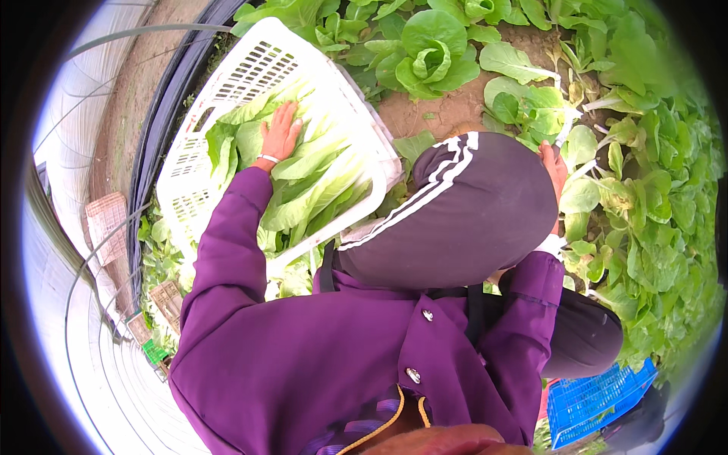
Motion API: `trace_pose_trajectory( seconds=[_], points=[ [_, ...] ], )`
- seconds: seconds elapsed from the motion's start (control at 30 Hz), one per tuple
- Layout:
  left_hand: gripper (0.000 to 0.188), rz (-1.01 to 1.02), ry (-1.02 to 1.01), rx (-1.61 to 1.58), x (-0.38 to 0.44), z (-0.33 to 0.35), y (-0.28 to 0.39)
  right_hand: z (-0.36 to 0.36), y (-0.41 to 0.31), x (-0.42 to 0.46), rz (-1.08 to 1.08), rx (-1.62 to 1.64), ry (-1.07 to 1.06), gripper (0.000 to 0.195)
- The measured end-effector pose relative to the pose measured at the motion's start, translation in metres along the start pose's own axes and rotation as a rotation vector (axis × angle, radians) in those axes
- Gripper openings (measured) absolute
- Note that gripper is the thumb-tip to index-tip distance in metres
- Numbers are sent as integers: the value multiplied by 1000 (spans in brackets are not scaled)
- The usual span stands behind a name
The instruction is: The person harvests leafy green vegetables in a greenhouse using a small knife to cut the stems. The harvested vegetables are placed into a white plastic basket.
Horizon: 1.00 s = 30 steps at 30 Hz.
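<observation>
Palm down, my left hand (281, 133) lies on long leafy greens (313, 165) heaped in a white plastic crate (259, 62). Its fingers are extended and grasp nothing. The crate is tilted beside my bent knee. My right hand (554, 170) is low beyond the knee, which covers part of it. Out of its fingers points a narrow, pale, blade-like tool (563, 135); its exact kind is unclear. Close to that hand lie cut or loose leaves with white stalks (569, 116) and yellowed leaves (617, 196).
A rounded leafy head (432, 60) grows beyond the crate, by bare soil (455, 111). Dense greens (665, 227) fill the right side. Behind at right is a blue crate (597, 398). Black sheeting (165, 108), a pinkish crate (107, 224) and tunnel hoops (142, 29) are at left.
</observation>
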State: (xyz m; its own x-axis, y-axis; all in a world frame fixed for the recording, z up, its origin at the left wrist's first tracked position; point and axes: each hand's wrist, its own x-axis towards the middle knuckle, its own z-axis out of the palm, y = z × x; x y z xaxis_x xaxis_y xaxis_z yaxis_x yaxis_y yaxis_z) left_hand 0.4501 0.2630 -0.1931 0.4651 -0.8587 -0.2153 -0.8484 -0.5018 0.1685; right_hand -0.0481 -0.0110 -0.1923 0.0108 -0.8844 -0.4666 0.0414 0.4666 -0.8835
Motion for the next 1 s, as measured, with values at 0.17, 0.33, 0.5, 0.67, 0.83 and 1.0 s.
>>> trace_pose_trajectory(
  seconds=[0.17,0.33,0.5,0.67,0.83,1.0],
  points=[
    [25,335,526,-425,20,-161,143,45,-14,5,10,-116,-126,33],
    [26,931,-8,-54,59,-153,300,88,16,21,-17,-344,-249,38],
    [47,1260,-175,680,120,-27,342,97,63,42,-8,-438,-343,42],
    [86,863,-139,1086,163,-14,316,117,89,61,-26,-528,-408,42],
    [77,788,-77,1072,182,-13,267,146,93,79,-181,-596,-457,41],
    [66,822,-102,981,188,-13,245,162,102,88,-176,-718,-497,40]
  ],
)
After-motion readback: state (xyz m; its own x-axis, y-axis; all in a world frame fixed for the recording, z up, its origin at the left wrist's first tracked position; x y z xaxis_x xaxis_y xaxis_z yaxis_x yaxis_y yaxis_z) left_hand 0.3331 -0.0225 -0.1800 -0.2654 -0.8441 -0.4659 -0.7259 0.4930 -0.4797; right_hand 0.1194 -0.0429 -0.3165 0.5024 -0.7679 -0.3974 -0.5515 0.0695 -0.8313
